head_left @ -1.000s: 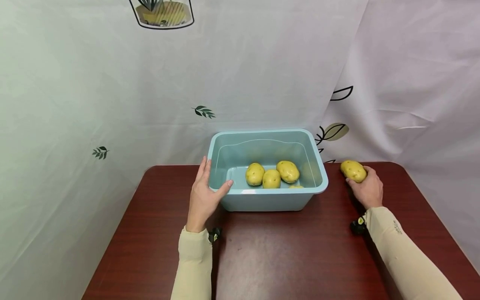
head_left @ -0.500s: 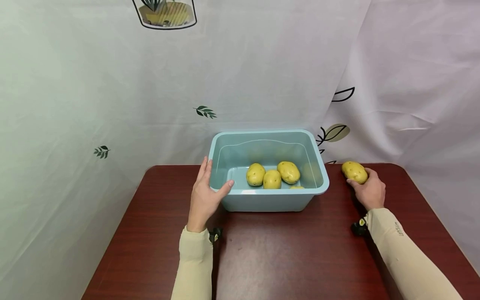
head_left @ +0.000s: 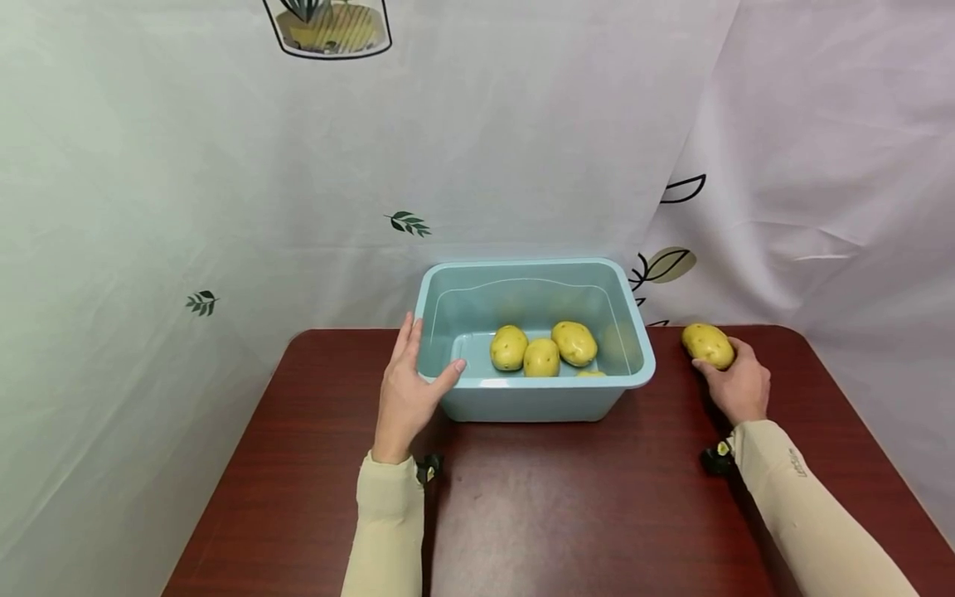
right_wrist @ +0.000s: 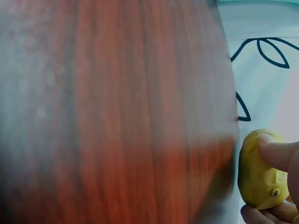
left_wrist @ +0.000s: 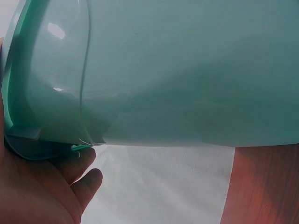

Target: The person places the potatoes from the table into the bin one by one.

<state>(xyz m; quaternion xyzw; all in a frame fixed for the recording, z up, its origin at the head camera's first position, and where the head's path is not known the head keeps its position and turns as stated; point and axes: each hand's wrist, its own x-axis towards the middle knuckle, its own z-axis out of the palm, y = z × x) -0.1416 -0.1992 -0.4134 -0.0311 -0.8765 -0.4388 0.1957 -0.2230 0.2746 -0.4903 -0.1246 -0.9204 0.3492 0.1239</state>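
Note:
A light blue plastic tub (head_left: 533, 402) stands near the table's back edge in the head view. Inside it lie yellow potatoes: one on the left (head_left: 509, 348), one in the middle (head_left: 541, 357) and a larger one to the right (head_left: 574, 343); another shows only a sliver above the front rim. My left hand (head_left: 406, 398) touches the tub's front left corner, thumb at the front rim and fairly straight fingers along the left side. Right of the tub, my right hand (head_left: 739, 385) holds a yellow potato (head_left: 707, 346) between thumb and fingers, seen close in the right wrist view.
The dark red wooden table (head_left: 537, 514) has rounded back corners. Behind it hangs a pale cloth (head_left: 522, 149) with printed leaves. A small black device (head_left: 428, 469) sits at the left wrist, another black device (head_left: 718, 458) at the right.
My right hand, still gripping the potato, has shifted slightly right and toward me. The left hand stays at the tub's corner, and the potatoes in the tub keep their places.

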